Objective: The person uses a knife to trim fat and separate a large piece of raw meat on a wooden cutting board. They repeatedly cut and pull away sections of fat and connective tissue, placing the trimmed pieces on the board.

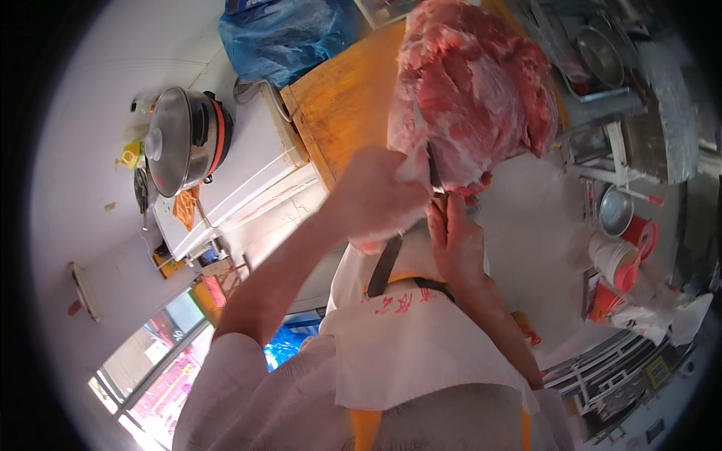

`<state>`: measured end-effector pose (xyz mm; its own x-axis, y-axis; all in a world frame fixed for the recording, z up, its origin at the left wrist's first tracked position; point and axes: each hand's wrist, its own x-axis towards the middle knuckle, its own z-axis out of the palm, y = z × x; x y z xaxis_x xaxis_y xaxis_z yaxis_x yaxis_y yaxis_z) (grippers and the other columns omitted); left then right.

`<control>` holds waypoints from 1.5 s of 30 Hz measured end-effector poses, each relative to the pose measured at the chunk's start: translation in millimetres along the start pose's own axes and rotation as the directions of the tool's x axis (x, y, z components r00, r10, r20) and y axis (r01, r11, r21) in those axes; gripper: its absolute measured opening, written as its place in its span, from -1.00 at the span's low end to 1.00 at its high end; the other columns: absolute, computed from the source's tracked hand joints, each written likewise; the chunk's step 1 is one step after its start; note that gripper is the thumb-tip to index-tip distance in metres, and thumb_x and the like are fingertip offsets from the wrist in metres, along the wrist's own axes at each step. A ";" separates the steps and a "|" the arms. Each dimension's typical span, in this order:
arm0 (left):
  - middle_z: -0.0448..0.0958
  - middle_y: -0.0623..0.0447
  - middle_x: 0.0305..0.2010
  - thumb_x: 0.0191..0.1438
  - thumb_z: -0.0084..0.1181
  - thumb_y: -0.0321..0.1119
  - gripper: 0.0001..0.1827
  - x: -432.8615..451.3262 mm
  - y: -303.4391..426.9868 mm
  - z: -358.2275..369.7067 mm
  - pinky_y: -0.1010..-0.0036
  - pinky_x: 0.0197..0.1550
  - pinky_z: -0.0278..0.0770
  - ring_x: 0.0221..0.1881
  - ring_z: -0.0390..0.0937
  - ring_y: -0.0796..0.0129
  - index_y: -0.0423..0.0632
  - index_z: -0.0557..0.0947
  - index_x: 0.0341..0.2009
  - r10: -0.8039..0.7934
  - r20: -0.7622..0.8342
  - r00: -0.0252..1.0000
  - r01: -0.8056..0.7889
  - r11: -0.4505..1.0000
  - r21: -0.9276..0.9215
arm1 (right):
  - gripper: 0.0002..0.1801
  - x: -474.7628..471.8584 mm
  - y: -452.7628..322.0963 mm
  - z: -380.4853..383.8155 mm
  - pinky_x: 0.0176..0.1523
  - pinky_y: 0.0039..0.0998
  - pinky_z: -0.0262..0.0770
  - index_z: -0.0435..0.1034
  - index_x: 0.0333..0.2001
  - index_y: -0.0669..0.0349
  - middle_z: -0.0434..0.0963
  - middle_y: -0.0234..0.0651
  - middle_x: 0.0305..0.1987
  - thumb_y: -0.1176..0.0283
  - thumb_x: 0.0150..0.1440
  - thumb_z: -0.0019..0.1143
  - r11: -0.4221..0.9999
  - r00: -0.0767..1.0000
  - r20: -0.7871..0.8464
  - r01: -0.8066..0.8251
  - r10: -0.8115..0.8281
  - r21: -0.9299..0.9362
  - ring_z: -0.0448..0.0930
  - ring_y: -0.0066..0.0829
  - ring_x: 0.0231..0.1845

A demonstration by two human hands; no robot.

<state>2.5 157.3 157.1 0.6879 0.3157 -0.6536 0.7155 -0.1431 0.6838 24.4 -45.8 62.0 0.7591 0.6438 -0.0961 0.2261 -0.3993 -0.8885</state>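
Note:
A large slab of raw red meat lies on a wooden cutting board before me. My right hand grips the wooden handle of a knife. The blade points away from me along the left side of the meat, its tip partly against the flesh. My left hand, slightly blurred, is closed around a pale, fatty flap at the meat's left edge. Below that hand, a pinkish end of the flap shows. My fingertips there are mostly hidden.
A blue plastic bag sits beyond the board. To the left, an electric pot with a lid stands on a white surface. Metal basins and stacked paper cups are on the right. A white apron with red writing covers my front.

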 end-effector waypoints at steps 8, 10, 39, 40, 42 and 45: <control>0.53 -0.13 -0.53 0.06 0.27 -0.39 -0.87 -19.0 -71.6 43.3 0.23 -0.40 0.52 -0.54 0.50 0.00 -0.12 0.58 -0.35 0.311 -0.215 0.926 -0.296 0.950 0.099 | -0.69 -19.2 9.8 -25.8 -0.26 -0.03 0.67 0.43 0.14 0.30 0.73 0.02 -0.14 0.32 0.47 0.20 0.989 0.979 0.202 -0.003 0.033 -0.148 0.73 0.18 -0.27; 0.55 -0.13 -0.48 0.04 0.27 -0.40 -0.86 -18.4 -79.3 52.6 0.20 -0.40 0.50 -0.51 0.45 -0.08 -0.11 0.56 -0.35 0.328 -0.263 0.907 -0.320 0.945 0.073 | -0.72 -3.6 1.7 -24.8 -0.27 -0.02 0.67 0.43 0.12 0.29 0.73 0.01 -0.14 0.34 0.47 0.19 0.975 0.973 0.231 0.036 0.016 -0.221 0.73 0.18 -0.27; 0.58 -0.07 -0.43 0.03 0.36 -0.36 -0.82 -14.9 -111.1 42.5 0.17 -0.33 0.60 -0.41 0.60 -0.06 -0.07 0.65 -0.27 0.469 -0.226 0.854 -0.489 0.871 -0.041 | -0.81 -12.2 -0.3 5.9 -0.26 0.07 0.61 0.34 0.03 0.31 0.69 0.09 -0.17 0.44 0.48 0.13 0.898 0.963 0.223 -0.042 0.154 -0.437 0.70 0.31 -0.20; 0.58 -0.06 -0.43 0.03 0.36 -0.35 -0.83 -16.3 -113.2 49.6 0.15 -0.34 0.59 -0.41 0.61 -0.06 -0.06 0.63 -0.30 0.486 -0.243 0.839 -0.504 0.863 -0.015 | -0.80 -21.8 -6.5 -2.1 -0.25 0.07 0.61 0.34 0.05 0.32 0.70 0.10 -0.16 0.43 0.48 0.13 0.872 0.943 0.240 -0.093 0.233 -0.481 0.70 0.30 -0.20; 0.60 -0.05 -0.42 0.03 0.36 -0.34 -0.83 -17.0 -120.8 60.5 0.13 -0.39 0.59 -0.41 0.63 -0.05 -0.04 0.60 -0.33 0.495 -0.265 0.828 -0.516 0.857 -0.012 | -0.78 -30.3 -8.9 -9.0 -0.29 0.06 0.62 0.34 0.05 0.32 0.69 0.09 -0.17 0.42 0.47 0.15 0.852 0.932 0.254 -0.097 0.259 -0.514 0.71 0.27 -0.24; 0.60 -0.04 -0.44 0.00 0.36 -0.36 -0.83 -17.3 -131.1 64.7 0.15 -0.41 0.58 -0.43 0.62 -0.05 -0.03 0.65 -0.29 0.489 -0.301 0.819 -0.514 0.858 -0.007 | -0.78 -24.3 -6.4 -11.1 -0.36 0.02 0.63 0.35 0.03 0.29 0.68 0.04 -0.21 0.41 0.46 0.18 0.875 0.950 0.281 0.018 0.136 -0.484 0.71 0.20 -0.32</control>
<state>-95.3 109.9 57.8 0.8760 0.4711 -0.1035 0.2589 -0.2782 0.9250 11.2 -66.1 75.0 0.5804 0.7407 -0.3384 0.5069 -0.6539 -0.5617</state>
